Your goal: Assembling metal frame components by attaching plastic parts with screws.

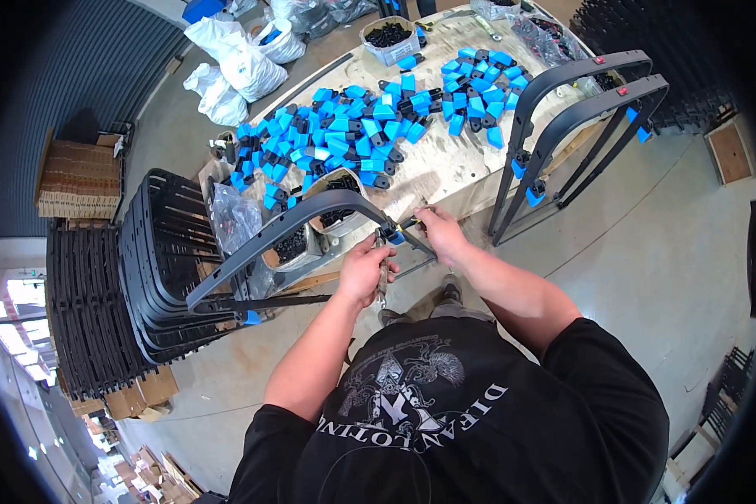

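My left hand (pixel 365 270) is closed around a slim metal tool (pixel 383 292), its exact kind unclear, hanging down below the fingers. Just above sits a blue-and-black clip-like part (pixel 393 236) on the end of a black curved tubular frame (pixel 298 214). My right hand (pixel 443 235) is pinched on a small tool with yellow and black on it (pixel 410 223), which points at that blue part. The fingers partly hide both tools.
A worktable (pixel 445 172) carries heaps of blue-and-black parts (pixel 336 134). Tubs of small black pieces (pixel 389 38) stand on it. Two black frames (pixel 554 126) lean at its right end. Stacked black frames (pixel 155 252) stand left, near cardboard stacks (pixel 80 181) and white sacks (pixel 248 67).
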Tool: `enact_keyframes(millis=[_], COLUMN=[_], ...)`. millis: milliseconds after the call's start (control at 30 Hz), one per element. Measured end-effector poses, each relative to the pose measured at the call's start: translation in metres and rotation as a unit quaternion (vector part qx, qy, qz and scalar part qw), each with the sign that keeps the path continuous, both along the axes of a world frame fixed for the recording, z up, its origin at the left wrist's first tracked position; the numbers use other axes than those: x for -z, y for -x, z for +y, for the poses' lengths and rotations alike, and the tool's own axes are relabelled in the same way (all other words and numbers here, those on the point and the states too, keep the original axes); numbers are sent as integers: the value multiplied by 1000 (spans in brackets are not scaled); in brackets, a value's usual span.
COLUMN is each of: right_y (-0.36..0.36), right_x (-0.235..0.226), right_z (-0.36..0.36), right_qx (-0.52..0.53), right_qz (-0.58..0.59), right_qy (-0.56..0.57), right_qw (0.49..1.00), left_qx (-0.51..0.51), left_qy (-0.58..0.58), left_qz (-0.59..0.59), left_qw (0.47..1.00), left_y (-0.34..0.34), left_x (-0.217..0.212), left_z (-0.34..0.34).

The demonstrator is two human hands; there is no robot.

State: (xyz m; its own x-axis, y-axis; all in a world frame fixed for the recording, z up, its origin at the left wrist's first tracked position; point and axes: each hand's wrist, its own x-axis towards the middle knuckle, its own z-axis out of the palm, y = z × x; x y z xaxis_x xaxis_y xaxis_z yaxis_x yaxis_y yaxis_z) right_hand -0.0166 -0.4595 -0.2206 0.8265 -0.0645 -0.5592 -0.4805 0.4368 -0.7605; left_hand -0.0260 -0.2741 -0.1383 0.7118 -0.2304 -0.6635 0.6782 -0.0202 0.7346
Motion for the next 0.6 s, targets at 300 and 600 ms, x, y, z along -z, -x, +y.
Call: enact_keyframes(millis=[300,600], right_y=[-10,-12], right_x=[3,16], right_z=[3,-4], right_qx=[14,-28], right_qz=[20,-18], right_qy=[-25,54], right_qw=[999,998], left_qx=[-4,-12], left_qy=[15,58], left_qz=[32,58], left_qw=[999,997], left_y=[-7,-14], left_x=[-17,-13], left_z=[-4,1])
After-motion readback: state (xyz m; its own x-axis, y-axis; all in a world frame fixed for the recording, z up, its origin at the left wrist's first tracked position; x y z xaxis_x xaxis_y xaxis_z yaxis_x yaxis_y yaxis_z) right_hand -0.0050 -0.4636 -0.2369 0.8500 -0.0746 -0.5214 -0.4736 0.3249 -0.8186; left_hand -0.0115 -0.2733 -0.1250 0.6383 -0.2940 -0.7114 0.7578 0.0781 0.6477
